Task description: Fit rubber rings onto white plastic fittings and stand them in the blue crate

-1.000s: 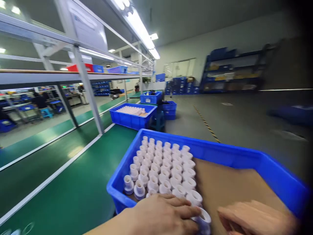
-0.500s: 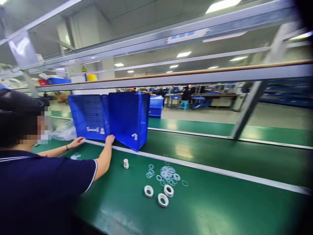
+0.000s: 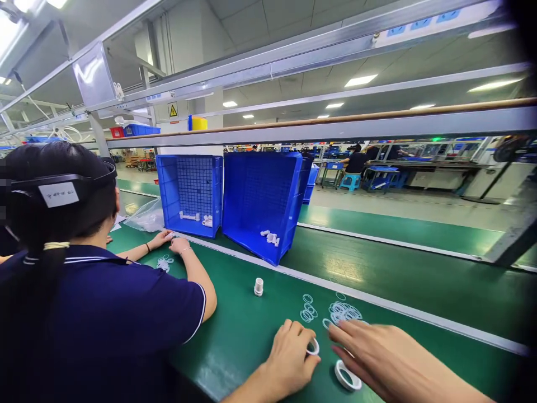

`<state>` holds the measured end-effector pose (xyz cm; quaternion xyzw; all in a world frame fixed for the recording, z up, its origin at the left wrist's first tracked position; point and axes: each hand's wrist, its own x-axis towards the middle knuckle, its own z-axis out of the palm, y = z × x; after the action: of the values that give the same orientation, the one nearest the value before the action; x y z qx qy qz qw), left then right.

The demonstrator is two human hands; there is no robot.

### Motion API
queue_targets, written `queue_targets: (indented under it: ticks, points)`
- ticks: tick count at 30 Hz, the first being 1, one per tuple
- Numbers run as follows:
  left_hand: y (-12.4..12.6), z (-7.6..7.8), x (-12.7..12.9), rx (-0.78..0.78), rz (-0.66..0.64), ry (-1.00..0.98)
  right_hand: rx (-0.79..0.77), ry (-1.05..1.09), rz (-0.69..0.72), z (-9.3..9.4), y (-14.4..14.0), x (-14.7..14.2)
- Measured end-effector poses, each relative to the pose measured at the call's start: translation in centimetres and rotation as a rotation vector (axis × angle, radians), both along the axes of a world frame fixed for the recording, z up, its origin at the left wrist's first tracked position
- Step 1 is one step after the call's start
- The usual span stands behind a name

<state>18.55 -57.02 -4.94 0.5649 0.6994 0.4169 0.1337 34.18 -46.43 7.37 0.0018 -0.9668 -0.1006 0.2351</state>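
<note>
My left hand [image 3: 291,358] is low in the middle of the view, its thumb and fingers closed around a white plastic ring [image 3: 314,347] at the green work surface [image 3: 235,336]. To its right, my right hand [image 3: 377,350] reaches in with fingers stretched out, at the near edge of a pile of thin clear rings [image 3: 344,311]. No object shows in it; its underside is hidden. Another thick white ring [image 3: 348,376] lies just below that hand. A few thin rings [image 3: 308,309] lie beyond my left hand. A white threaded fitting [image 3: 259,287] stands upright farther left.
Two blue crates [image 3: 262,193] stand on their sides, white fittings [image 3: 271,238] inside. A co-worker [image 3: 104,313] sits at left, both hands at the table by thin rings [image 3: 164,263]. A pale strip [image 3: 377,305] runs along the bench; a metal rail [image 3: 335,124] crosses above.
Both my hands have come into view from below, reaching the white rings. The view has swung left, so things appear farther right. The co-worker's right hand has moved from the crate toward the other hand.
</note>
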Motion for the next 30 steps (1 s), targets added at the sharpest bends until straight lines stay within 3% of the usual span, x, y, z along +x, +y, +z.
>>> queue_targets:
  ticks: [2,5,8,11,14,18,20,26,30]
  points:
    - [-0.2,0.6,-1.1,0.182,0.104,-0.245,-0.12,-0.08,-0.003,1.2,-0.4,-3.3]
    - [-1.1,1.9,-3.0,0.421,0.221,-0.514,-0.606,-0.109,-0.157,1.2,-1.5,-7.3]
    - [-1.7,2.6,-4.4,0.554,0.245,-0.538,-1.057,-0.121,-0.138,-0.8,-2.7,-10.2]
    - [-1.7,2.3,-5.0,0.614,0.303,-0.534,-1.222,-0.115,-0.069,-2.8,-3.2,-12.5]
    - [-1.5,2.0,-5.7,0.598,0.394,-0.49,-1.154,-0.098,-0.059,-3.3,-2.5,-14.7]
    - [-1.3,1.9,-6.9,0.561,0.56,-0.422,-0.755,-0.009,-0.138,-3.5,-0.4,-17.8]
    - [-1.3,1.9,-7.4,0.557,0.612,-0.443,-0.661,-0.05,-0.145,-4.4,0.3,-18.9]
    - [-1.6,1.9,-7.2,0.489,0.613,-0.47,-0.635,-0.161,-0.093,-8.6,0.1,-19.0]
    - [-1.3,1.8,-7.1,0.361,0.562,-0.517,-0.663,-0.197,-0.064,-9.8,0.9,-18.0]
